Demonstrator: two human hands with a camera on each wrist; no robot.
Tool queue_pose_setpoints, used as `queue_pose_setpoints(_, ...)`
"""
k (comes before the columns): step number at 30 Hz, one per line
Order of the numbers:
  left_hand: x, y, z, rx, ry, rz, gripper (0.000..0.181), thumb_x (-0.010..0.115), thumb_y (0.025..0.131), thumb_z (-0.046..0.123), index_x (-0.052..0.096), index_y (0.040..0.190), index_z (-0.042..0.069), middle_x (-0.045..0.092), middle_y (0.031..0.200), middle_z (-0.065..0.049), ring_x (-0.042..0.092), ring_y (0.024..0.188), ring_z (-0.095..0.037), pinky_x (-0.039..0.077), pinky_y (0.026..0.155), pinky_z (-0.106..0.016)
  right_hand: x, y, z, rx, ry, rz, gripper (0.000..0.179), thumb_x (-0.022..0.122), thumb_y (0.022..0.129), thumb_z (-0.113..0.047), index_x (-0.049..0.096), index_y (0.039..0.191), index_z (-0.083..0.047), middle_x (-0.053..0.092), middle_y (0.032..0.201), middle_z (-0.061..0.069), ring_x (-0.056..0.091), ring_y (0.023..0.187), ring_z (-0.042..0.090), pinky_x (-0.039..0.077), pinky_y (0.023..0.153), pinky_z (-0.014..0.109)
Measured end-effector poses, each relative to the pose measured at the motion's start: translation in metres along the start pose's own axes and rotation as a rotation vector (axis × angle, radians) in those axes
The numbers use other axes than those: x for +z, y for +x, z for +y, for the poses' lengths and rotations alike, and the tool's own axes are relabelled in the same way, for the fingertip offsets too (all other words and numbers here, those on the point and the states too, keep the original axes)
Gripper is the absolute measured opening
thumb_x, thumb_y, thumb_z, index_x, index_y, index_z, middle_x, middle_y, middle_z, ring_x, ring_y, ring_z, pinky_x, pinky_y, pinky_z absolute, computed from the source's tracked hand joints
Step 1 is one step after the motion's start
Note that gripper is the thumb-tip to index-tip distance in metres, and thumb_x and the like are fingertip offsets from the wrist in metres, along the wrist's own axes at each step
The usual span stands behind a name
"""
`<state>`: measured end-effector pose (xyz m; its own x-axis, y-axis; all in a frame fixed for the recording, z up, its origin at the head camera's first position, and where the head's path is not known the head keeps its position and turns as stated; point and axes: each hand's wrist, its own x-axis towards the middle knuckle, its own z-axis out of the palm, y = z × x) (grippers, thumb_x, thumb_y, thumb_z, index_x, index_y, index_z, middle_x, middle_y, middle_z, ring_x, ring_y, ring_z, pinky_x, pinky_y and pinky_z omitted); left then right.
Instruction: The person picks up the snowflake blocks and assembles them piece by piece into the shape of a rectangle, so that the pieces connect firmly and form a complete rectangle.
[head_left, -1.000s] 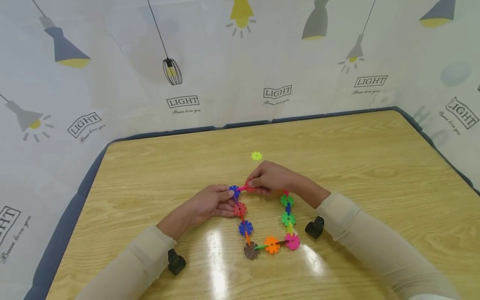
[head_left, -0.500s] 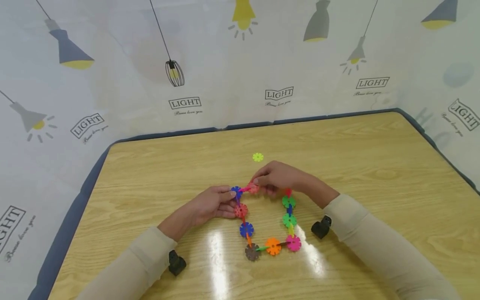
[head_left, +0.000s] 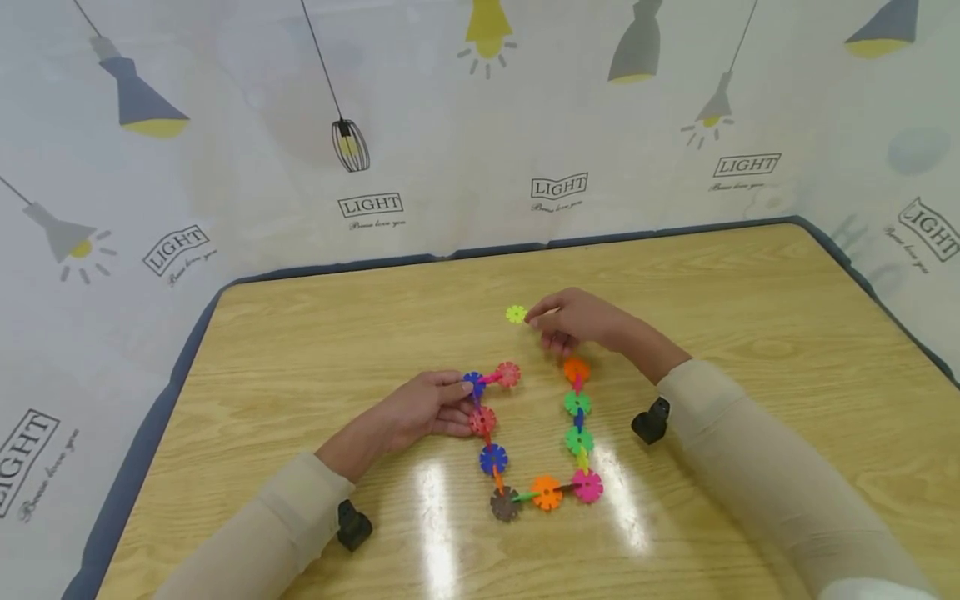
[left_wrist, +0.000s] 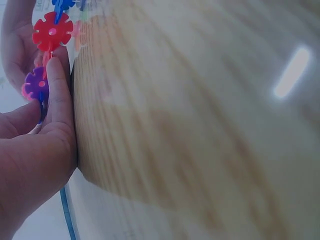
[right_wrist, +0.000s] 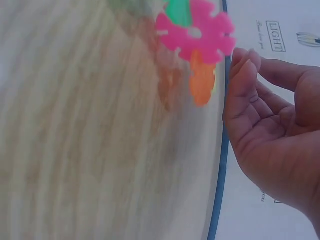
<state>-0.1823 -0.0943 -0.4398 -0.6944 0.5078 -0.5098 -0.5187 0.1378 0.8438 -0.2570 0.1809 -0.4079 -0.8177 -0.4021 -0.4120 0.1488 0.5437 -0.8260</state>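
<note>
A chain of colourful notched interlocking discs lies on the table in an open-topped square. At its upper left corner my left hand [head_left: 412, 408] pinches a blue disc [head_left: 476, 382] between thumb and fingers, with a red disc [head_left: 482, 421] just below. From that corner a pink disc leads to a coral-red disc [head_left: 507, 374] at one free end. The other free end is an orange disc [head_left: 577, 370]. Beyond it, my right hand [head_left: 581, 321] holds nothing, its fingertips right at the edge of a loose yellow disc [head_left: 516, 314]. In the right wrist view its fingers are loosely bent beside a pink disc [right_wrist: 195, 31].
The wooden table [head_left: 315, 333] runs back to a dark blue edge against a wall [head_left: 450, 150] printed with lamps. A black wrist camera [head_left: 352, 525] sits under the left sleeve, another black camera [head_left: 651, 421] under the right.
My right hand has let go of the coral-red disc and moved up and right to the yellow disc, uncovering the orange end disc. The left hand has kept its grip.
</note>
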Motion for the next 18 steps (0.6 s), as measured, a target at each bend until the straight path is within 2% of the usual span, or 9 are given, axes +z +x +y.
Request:
queue_pose_setpoints(9,0.0,-0.001,0.0,0.006,-0.007,0.0,0.015,0.045,0.104,0.015,0.055,0.1,0.005,0.06,0.084,-0.006,0.065,0.07,-0.013,0.058,0.078,-0.037,-0.009,0.022,-0.001,0.007,-0.034,0.03,0.036,0.054,0.1,-0.024,0.056,0.133,-0.011,0.066,0.084,0.013,0.058,0.062,0.017,0.054,0.062,0.03)
queue_pose_setpoints(18,0.0,-0.002,0.002,-0.001,0.0,-0.016,0.018,0.049,0.103,0.018,0.059,0.1,0.003,0.062,0.085,-0.006,0.066,0.071,-0.014,0.058,0.079,-0.037,0.0,0.04,-0.004,-0.026,-0.183,0.039,0.04,0.06,0.096,-0.019,0.057,0.135,-0.013,0.063,0.073,0.006,0.056,0.056,0.015,0.052,0.054,0.028)
